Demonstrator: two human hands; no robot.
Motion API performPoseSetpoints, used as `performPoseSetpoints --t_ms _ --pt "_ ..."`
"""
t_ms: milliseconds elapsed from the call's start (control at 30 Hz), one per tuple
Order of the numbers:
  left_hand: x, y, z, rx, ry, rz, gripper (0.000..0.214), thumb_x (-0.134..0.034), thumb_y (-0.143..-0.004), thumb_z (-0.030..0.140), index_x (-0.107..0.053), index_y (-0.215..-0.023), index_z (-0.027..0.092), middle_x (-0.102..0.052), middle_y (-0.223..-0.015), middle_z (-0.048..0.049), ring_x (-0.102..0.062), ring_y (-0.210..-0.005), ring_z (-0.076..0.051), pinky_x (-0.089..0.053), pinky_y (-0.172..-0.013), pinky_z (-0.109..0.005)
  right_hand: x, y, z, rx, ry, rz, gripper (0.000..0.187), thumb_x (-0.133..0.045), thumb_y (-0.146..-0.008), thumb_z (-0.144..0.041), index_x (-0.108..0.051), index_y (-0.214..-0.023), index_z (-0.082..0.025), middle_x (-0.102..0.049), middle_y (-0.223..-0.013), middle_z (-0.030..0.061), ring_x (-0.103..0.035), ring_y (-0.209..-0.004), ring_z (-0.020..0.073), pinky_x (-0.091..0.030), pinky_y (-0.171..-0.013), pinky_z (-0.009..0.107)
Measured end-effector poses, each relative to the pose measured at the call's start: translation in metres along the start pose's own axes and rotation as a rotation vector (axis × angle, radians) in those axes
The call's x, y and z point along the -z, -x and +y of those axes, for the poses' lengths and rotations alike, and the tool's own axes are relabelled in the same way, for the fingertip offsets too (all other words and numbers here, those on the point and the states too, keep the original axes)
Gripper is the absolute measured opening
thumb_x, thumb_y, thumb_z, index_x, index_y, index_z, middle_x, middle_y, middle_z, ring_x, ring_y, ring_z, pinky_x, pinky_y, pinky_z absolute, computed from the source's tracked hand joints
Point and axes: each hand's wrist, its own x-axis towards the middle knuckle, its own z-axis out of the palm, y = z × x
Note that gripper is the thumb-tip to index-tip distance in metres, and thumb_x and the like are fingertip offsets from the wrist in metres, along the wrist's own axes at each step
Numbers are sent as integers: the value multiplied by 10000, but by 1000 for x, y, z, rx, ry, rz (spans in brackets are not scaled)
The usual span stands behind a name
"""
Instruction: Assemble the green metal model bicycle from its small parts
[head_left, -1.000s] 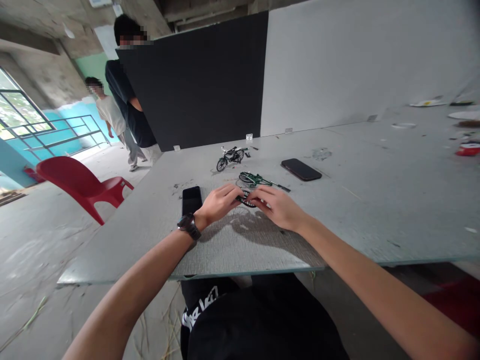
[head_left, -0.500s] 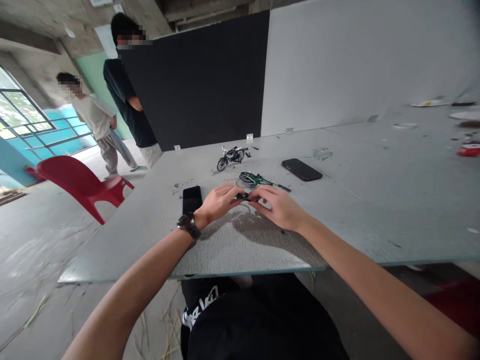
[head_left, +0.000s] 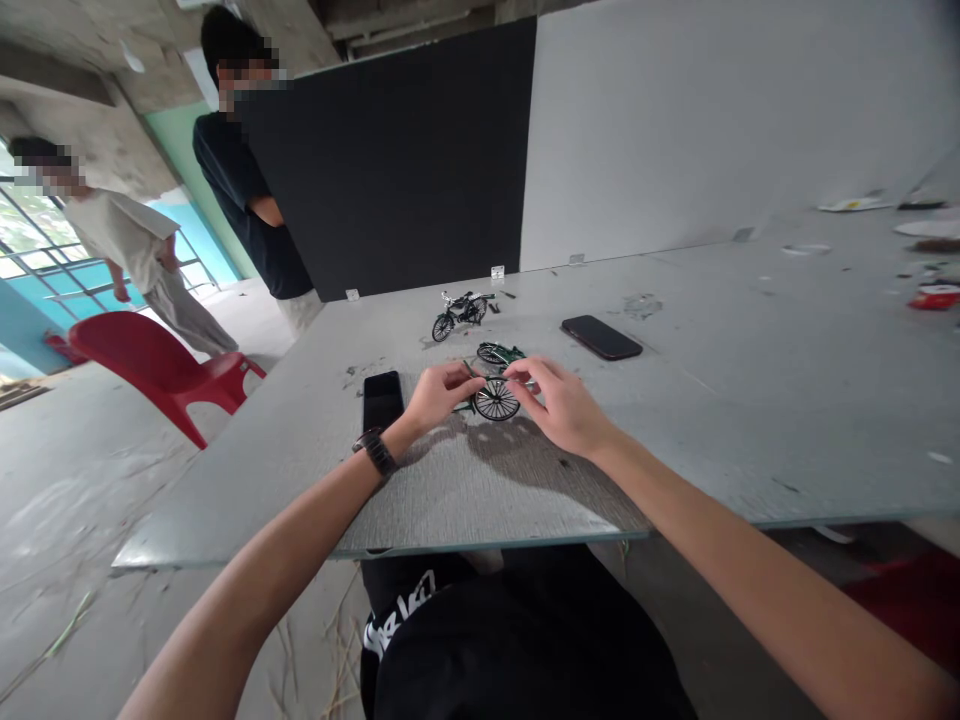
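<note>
Between my two hands is a small black spoked toy bicycle wheel [head_left: 496, 399], its face turned toward me, with a dark green piece at its left side. My left hand [head_left: 444, 392] is closed, pinching the wheel's upper left side between thumb and fingers. On the other side my right hand [head_left: 556, 398] pinches near the upper right rim; exactly what its fingertips touch is partly hidden. Just behind the hands lies a green toy bicycle part [head_left: 501, 352] with a wheel, partly covered by my right hand. Farther back, a black toy bicycle [head_left: 460, 315] stands upright.
A dark phone [head_left: 382, 400] lies by my left wrist, and another phone [head_left: 601, 337] is at the right. Black and white boards [head_left: 405, 160] stand along the table's back. Two people are behind at the left, near a red chair [head_left: 150, 365].
The held wheel has turned from edge-on to face me, and my fingers have shifted around it. At the back left, one person has moved farther left.
</note>
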Motion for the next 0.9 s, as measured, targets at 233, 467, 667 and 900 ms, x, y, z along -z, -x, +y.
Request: performPoseSetpoints --t_ms 233,467,667,900 --pt "-6 6 9 204 235 -58 397 -727 -861 524 -643 -870 136 -679 -811 -51 -669 -735 -150 -563 -659 -275 -4 2 -5 117 112 -61 104 -603 -978 -302 -638 -1054 -240 -608 -1105 113 -612 -1046 282 -539 -861 438" --pt "-7 8 11 263 269 -61 399 -747 -846 514 -599 -808 145 -622 -704 -5 -629 -662 -124 -576 -609 -268 -12 3 -2 111 87 -88 97 -562 -992 -259 -650 -1014 -225 -600 -1107 120 -602 -1060 280 -535 -884 453" --pt "-8 7 12 299 261 -91 389 -744 -847 506 -604 -804 146 -628 -704 -7 -619 -641 -118 -560 -604 -263 -15 4 -3 78 25 -134 77 -558 -989 -241 -629 -963 -227 -596 -1108 113 -599 -1052 273 -526 -898 452" --pt "-6 8 15 178 329 -128 538 -811 -786 503 -631 -1140 141 -671 -903 -63 -659 -832 -162 -553 -735 -291 -16 2 -4 64 -21 -96 105 -467 -1018 -229 -568 -991 -228 -583 -1101 124 -600 -1028 270 -523 -884 446"
